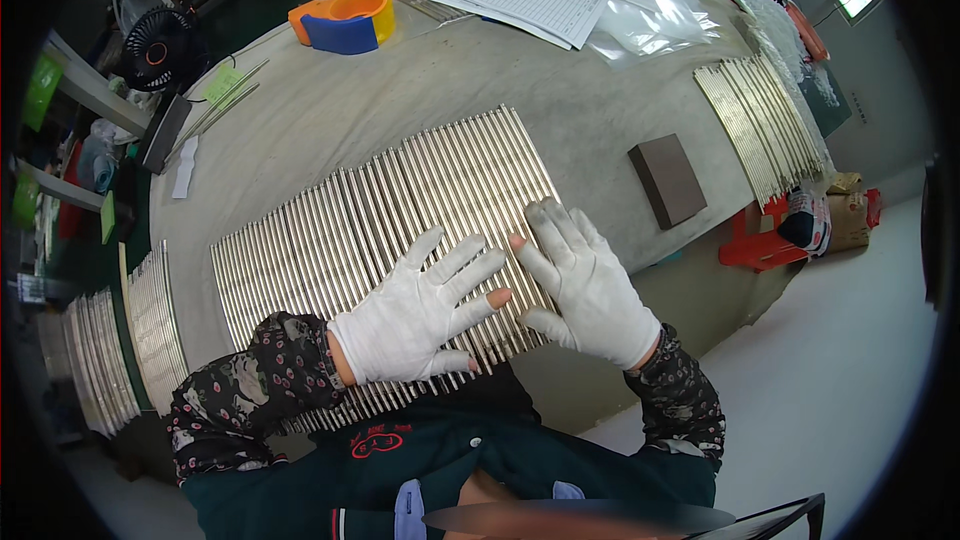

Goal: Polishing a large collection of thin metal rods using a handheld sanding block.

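Slender silvery metal rods (300, 245) are laid side by side in a wide row on a grey bench (595, 105). Over the row's near right part, the white-gloved left hand (425, 305) and right hand (588, 290) are spread wide, palms down, with nothing gripped.

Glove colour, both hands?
White on the left hand and the right hand alike; shows in the head view.
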Motion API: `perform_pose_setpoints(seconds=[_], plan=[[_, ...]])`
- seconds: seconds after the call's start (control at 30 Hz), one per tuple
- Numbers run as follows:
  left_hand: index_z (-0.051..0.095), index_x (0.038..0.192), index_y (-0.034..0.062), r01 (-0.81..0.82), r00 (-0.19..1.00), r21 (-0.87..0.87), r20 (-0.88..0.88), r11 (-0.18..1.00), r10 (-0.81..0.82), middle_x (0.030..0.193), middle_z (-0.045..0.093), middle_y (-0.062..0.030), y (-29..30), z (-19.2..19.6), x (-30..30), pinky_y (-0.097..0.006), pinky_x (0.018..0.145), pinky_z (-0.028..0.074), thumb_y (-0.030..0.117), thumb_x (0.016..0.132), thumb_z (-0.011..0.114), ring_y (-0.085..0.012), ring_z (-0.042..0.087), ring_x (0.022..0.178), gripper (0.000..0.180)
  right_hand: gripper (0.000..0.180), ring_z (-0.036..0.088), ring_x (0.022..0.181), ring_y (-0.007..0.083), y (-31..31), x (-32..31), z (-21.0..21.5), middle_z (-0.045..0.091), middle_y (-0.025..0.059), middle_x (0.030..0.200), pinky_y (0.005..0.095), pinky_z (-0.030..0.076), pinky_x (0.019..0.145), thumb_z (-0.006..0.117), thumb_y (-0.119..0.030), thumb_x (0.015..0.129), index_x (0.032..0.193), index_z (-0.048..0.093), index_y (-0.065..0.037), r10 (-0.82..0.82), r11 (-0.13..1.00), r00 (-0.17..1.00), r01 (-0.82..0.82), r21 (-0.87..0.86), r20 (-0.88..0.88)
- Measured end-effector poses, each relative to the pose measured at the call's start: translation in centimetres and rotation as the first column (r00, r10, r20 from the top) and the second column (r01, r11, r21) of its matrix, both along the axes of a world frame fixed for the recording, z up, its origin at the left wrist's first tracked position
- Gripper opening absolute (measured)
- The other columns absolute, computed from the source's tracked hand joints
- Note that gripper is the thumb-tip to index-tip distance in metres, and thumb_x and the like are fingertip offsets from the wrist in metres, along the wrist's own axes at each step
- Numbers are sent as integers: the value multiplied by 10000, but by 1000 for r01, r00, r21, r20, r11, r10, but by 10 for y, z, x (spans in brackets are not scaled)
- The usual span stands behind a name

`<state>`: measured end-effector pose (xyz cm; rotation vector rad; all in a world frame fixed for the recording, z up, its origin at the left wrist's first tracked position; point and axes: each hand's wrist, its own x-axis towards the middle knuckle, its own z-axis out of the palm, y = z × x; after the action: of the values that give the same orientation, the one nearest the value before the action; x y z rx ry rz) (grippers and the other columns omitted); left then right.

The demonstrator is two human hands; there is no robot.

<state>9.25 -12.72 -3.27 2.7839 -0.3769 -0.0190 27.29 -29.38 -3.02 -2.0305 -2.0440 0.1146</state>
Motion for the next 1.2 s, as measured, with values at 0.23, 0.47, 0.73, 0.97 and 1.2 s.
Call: perform_pose_setpoints(seconds=[0.23,0.47,0.73,0.97,1.2], plan=[[260,1453,137,-28,1000,-5,6,1000,28,1475,282,-209,8,11,10,-615,1065,198,427,727,695,-407,310,1338,895,699,405,1247,413,-27,4,5,430,245,1315,493,317,1051,665,-370,740,1289,447,1,-99,992,993,103,74,-57],[500,1286,35,-433,879,-109,169,895,446,1417,383,-215,72,5,105,-488,1094,272,289,873,572,-401,290,1356,490,528,500,1158,306,-53,8,2,537,122,1204,409,418,958,684,-29,643,1154,551,-25,-151,968,980,173,180,-128],[619,1219,154,-521,853,-12,33,853,522,1433,401,-136,78,-16,148,-577,1100,193,411,908,483,-345,264,1382,426,612,495,1175,361,-60,22,-11,506,132,1285,473,420,960,690,-155,723,1285,472,-47,-53,985,978,84,148,-200],[654,1155,128,-546,832,-138,20,826,554,1404,431,-148,79,-27,157,-586,1088,201,388,879,525,-368,293,1355,401,573,517,1142,339,-59,18,-16,543,122,1208,459,452,936,693,-227,673,1184,525,-31,-46,958,989,83,276,-138],[424,1267,-37,-476,807,-846,-312,239,501,1028,625,-91,49,4,154,-217,707,500,148,966,502,-92,605,853,362,553,529,1124,343,-59,18,-21,548,135,1202,459,464,931,675,-278,688,1162,532,-31,-61,954,997,74,289,-54]])
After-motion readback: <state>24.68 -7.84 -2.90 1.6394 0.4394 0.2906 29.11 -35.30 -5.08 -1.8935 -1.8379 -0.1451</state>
